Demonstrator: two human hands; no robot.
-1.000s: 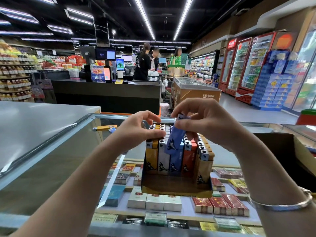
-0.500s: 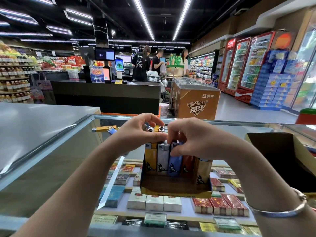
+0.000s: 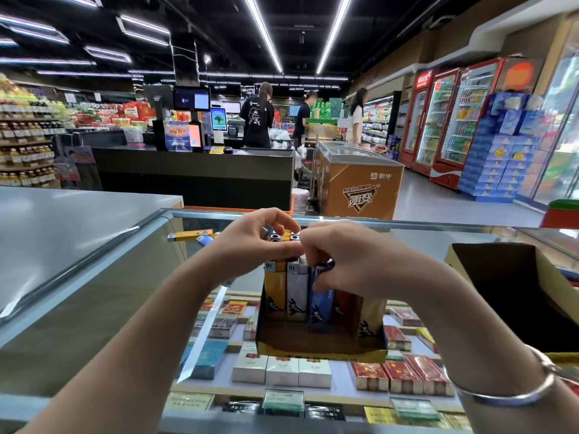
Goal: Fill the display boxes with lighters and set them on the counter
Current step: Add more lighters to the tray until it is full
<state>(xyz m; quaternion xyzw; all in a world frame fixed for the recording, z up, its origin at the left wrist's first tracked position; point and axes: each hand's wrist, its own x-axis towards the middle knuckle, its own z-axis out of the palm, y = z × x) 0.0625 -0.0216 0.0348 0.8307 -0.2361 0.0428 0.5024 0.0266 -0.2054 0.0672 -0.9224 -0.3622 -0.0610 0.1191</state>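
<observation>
The display box [image 3: 319, 350] of upright lighters [image 3: 296, 292] stands on the glass surface [image 3: 423, 236], its open front edge facing near, while the left hand [image 3: 250, 242] and right hand [image 3: 347, 258] pinch the lighter tops, with bare glass left and right.

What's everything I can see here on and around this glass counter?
display box: one, yellow-edged cardboard, on the glass counter, front space bare.
lighters: several upright in the box; front row yellow, white, blue, red, tan.
loose lighters: a few, yellow and blue, lying far left on the glass.
empty carton: one, dark inside, right.
cigarette packs: many, under the glass.
bracelet: silver, right wrist.
left hand: on the lighter tops.
right hand: fingers curled among the lighters.
</observation>
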